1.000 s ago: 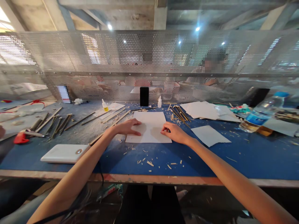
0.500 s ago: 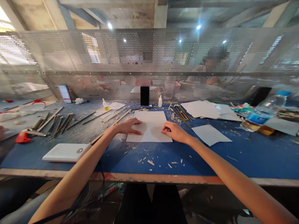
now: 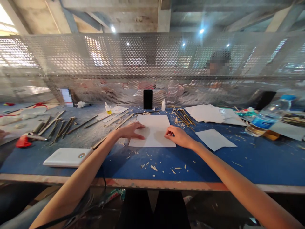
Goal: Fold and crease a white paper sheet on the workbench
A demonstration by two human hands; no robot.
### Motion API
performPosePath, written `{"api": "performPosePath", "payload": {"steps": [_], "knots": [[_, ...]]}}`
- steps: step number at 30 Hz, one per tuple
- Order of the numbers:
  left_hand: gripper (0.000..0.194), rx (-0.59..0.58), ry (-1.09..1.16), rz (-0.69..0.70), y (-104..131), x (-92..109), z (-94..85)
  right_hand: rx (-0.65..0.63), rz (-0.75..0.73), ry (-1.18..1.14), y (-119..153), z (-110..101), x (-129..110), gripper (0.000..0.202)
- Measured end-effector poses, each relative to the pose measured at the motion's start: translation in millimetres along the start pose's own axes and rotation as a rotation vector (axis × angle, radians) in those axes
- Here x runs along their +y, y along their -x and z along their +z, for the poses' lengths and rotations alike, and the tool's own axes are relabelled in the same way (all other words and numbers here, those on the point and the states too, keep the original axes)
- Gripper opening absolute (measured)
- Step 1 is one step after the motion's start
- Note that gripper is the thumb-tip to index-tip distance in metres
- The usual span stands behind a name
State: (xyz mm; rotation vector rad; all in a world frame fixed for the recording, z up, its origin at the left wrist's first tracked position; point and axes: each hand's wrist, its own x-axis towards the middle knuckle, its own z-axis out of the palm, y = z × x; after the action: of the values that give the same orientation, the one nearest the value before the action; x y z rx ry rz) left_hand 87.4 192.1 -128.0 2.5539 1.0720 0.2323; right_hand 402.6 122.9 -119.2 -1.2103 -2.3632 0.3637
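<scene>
Where perforated screen [image 3: 107,63] backs blue worktop [image 3: 124,167], white sheet [image 3: 153,125] lies flat, centred between hands, long axis apparently running away from person. Left hand [image 3: 128,131] open, thumb and fingers parted over sheet's left side. Right hand [image 3: 177,135] curled over right side; cannot tell if gripping anything. Neither clearly nearer. Pale wood chips [image 3: 153,167] scattered just this side.

Left fingers [image 3: 138,125] apart, right fingers [image 3: 170,129] curled
</scene>
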Motion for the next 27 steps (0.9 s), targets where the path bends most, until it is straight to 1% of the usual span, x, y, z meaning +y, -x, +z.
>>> {"api": "performPosePath", "payload": {"steps": [18, 23, 27], "knots": [[0.077, -0.006, -0.004, 0.016, -1.1, -1.1, -0.3, 0.02, 0.008, 0.004, 0.4, 0.2, -1.1, 0.012], [0.079, -0.007, -0.007, 0.013, -0.7, 0.0, -0.5, 0.008, 0.0, -0.001, 0.2, 0.1, -0.9, 0.011], [0.076, -0.008, -0.017, 0.022, -0.4, 1.8, -1.6, 0.014, 0.005, 0.001, 0.1, -0.3, -1.9, 0.013]]}}
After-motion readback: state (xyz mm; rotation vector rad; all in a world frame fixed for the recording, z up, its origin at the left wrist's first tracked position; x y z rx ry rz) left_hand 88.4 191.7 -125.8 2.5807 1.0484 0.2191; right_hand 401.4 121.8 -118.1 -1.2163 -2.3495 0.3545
